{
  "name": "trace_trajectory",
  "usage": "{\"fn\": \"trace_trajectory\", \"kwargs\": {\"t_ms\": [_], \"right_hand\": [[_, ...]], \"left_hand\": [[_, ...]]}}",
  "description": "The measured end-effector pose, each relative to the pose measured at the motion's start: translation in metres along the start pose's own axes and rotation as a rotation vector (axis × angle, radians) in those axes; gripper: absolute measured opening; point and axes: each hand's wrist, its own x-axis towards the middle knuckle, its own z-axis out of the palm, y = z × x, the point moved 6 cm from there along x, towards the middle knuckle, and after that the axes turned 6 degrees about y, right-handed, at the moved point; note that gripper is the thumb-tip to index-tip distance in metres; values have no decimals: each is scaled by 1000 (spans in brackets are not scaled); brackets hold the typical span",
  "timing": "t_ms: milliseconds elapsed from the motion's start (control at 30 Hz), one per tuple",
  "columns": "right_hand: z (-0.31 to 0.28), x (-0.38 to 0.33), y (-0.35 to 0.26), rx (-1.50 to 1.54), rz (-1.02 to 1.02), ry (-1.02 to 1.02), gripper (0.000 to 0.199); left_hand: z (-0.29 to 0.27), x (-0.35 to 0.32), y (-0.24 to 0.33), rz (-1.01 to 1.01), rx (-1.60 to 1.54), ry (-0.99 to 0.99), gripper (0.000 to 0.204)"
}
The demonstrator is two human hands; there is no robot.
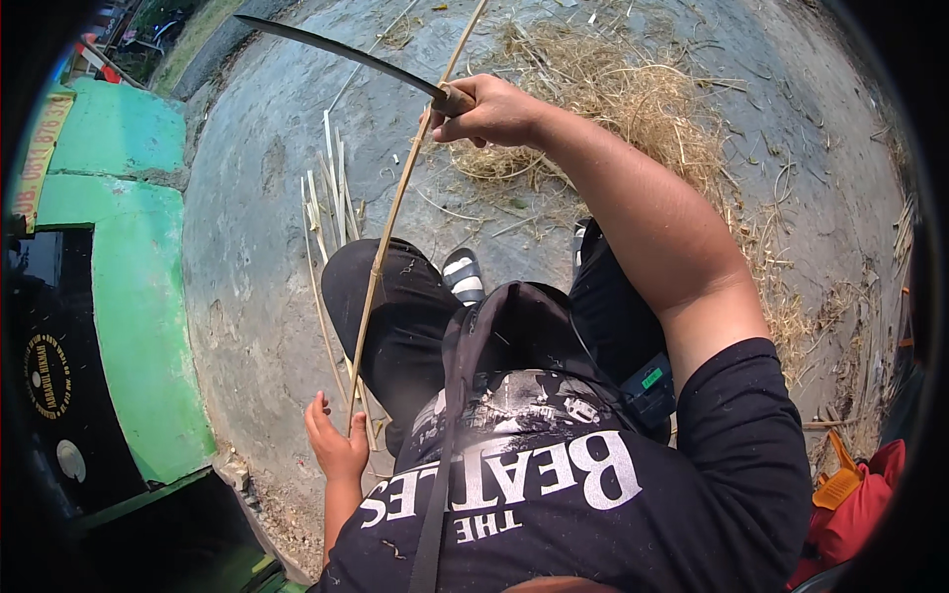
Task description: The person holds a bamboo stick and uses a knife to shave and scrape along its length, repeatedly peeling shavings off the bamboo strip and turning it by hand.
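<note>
My right hand [494, 111] is wrapped round the short wooden handle of a machete [341, 47]. Its long dark blade points away to the upper left. A long, thin bamboo strip [380, 252] slants from beyond the blade, past the right hand and over my left knee. Its near end reaches my left hand [338, 450], passing between the thumb and the fingers. Those fingers are stretched out and apart, not gripping the strip. Whether the right fingers also touch the strip is hidden behind the handle.
Several split bamboo strips [334, 198] lie on the concrete by my left knee. Beyond my feet is a heap of straw-coloured shavings [623, 94]. A green wall [148, 326] stands at the left; red cloth [858, 514] lies at the lower right.
</note>
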Motion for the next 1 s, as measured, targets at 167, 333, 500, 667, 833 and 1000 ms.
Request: {"fn": "trace_trajectory", "kwargs": {"t_ms": [167,333,500,667,833,1000], "right_hand": [[0,-1,-1,-12,-27,-3,27],[5,-5,0,-28,20,-42,29],[9,-15,-5,-1,60,-26,28],[7,-9,-6,-57,13,-38,29],[15,-15,-21,-504,-76,-15,34],[50,-29,-33,-949,-279,-35,14]], "left_hand": [[-5,72,63,108,-175,125,78],[0,129,133,328,-252,112,77],[19,157,159,234,-215,40,58],[33,172,161,2,-355,-171,29],[40,173,157,-34,-420,-156,40],[44,174,156,-40,-447,-136,40]]}}
